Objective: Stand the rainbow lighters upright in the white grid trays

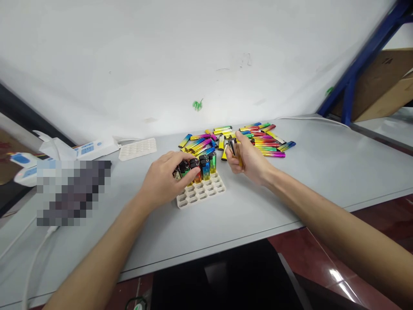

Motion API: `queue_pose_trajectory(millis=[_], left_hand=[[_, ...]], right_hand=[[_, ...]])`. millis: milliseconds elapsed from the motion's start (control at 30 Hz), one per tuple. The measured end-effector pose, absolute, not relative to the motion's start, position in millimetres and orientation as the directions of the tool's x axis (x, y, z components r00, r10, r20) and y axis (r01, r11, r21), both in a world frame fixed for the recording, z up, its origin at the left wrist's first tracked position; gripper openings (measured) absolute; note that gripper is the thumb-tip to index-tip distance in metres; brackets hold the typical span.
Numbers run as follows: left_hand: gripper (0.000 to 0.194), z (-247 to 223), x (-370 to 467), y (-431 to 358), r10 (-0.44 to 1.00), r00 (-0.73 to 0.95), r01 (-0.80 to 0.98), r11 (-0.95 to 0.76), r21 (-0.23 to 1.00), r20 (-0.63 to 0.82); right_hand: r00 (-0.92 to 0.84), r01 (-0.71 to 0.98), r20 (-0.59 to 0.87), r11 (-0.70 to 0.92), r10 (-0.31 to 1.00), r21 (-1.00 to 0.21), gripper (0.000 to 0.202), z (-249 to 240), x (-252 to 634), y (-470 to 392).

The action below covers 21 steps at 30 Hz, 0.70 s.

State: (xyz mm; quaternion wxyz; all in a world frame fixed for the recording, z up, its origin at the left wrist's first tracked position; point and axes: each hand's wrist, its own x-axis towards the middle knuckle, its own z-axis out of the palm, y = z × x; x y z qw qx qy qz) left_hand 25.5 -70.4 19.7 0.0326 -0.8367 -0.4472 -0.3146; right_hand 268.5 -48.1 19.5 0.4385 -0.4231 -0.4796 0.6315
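Note:
My left hand [166, 176] rests over the left part of a white slotted tray [201, 196]. Its thumb and forefinger close on a red-and-yellow lighter [198, 175] standing upright in a slot. Beside that one stand a blue-and-yellow lighter [205, 169] and a green-and-yellow lighter [213, 162]; others are partly hidden behind my fingers. The tray's near slots hold nothing. My right hand [247, 157], curled just right of the tray, grips a lighter [238, 156], its dark top showing at the thumb side. Past it lies a loose pile of shiny multicoloured lighters [266, 142].
A second white slotted tray [138, 149] lies near the wall. On the left are power strips [93, 147], a blurred-out dark object [77, 193] and a white cable [38, 254]. A blue metal frame [350, 90] and cardboard boxes [374, 86] stand at the right.

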Motion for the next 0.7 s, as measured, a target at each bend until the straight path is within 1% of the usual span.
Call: queue_pose_trajectory(millis=[100, 167, 233, 300, 467, 600, 700], left_hand=[[0.027, 19.8, 25.5, -70.5, 0.741, 0.389, 0.776, -0.584, 0.238, 0.547], [0.027, 19.8, 25.4, -70.4, 0.749, 0.385, 0.78, -0.577, 0.243, 0.539], [0.027, 19.7, 25.4, -70.4, 0.753, 0.384, 0.784, -0.572, 0.243, 0.534], [0.027, 19.4, 25.4, -70.3, 0.754, 0.383, 0.786, -0.569, 0.24, 0.533], [0.027, 18.8, 25.6, -69.6, 0.743, 0.391, 0.779, -0.581, 0.234, 0.543], [0.026, 19.3, 25.9, -69.4, 0.742, 0.395, 0.774, -0.587, 0.24, 0.542], [0.025, 19.6, 25.8, -70.0, 0.742, 0.395, 0.771, -0.588, 0.244, 0.541]], right_hand=[[-0.251, -0.149, 0.012, -0.026, 0.968, -0.988, 0.044, 17.7, 268.5, -48.9], [-0.255, -0.085, 0.104, 0.085, 0.961, -0.993, 0.035, 17.6, 270.0, -49.6], [-0.268, -0.001, 0.155, 0.161, 0.951, -0.987, 0.03, 18.4, 272.6, -50.2], [-0.278, 0.048, 0.167, 0.187, 0.946, -0.981, 0.029, 19.8, 275.7, -50.6], [-0.292, 0.083, 0.228, 0.262, 0.929, -0.961, 0.03, 24.5, 279.8, -52.5], [-0.344, 0.157, 0.234, 0.301, 0.909, -0.941, 0.028, 23.1, 277.4, -53.4], [-0.352, 0.159, 0.264, 0.336, 0.898, -0.928, 0.029, 16.8, 273.9, -52.0]])
